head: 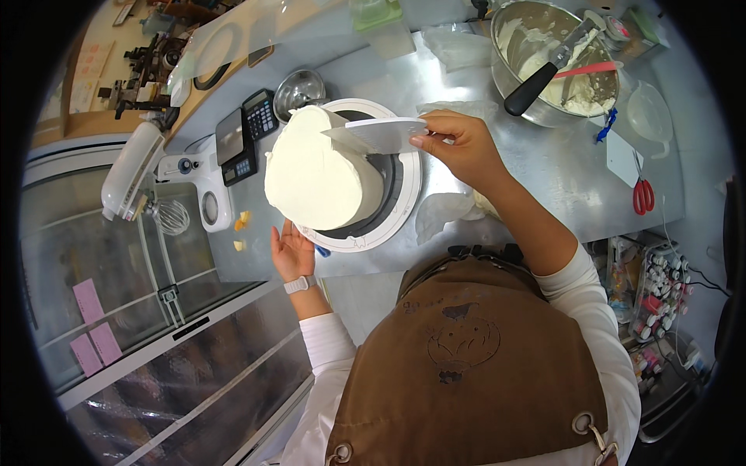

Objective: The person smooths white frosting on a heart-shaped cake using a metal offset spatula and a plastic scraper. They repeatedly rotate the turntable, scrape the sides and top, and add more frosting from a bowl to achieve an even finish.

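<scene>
A tall cake coated in white cream (317, 169) stands on a dark round board on a white-rimmed cake turntable (412, 186). My right hand (460, 143) pinches the end of a cake scraper (387, 133) with a white edge. The scraper reaches over the right side of the cake; whether its blade touches the cream is hard to tell. At the turntable's near left rim, my left hand (292, 250) is palm up with its fingers apart. Its fingertips are partly hidden beneath the rim.
A steel mixing bowl (501, 76) of cream holds a black-handled spatula (533, 87) and a red spatula (588, 69). Red-handled scissors (643, 197) lie at right. Left are a stand mixer (137, 169), a kitchen scale (236, 140), a calculator (260, 113) and a small metal bowl (299, 93).
</scene>
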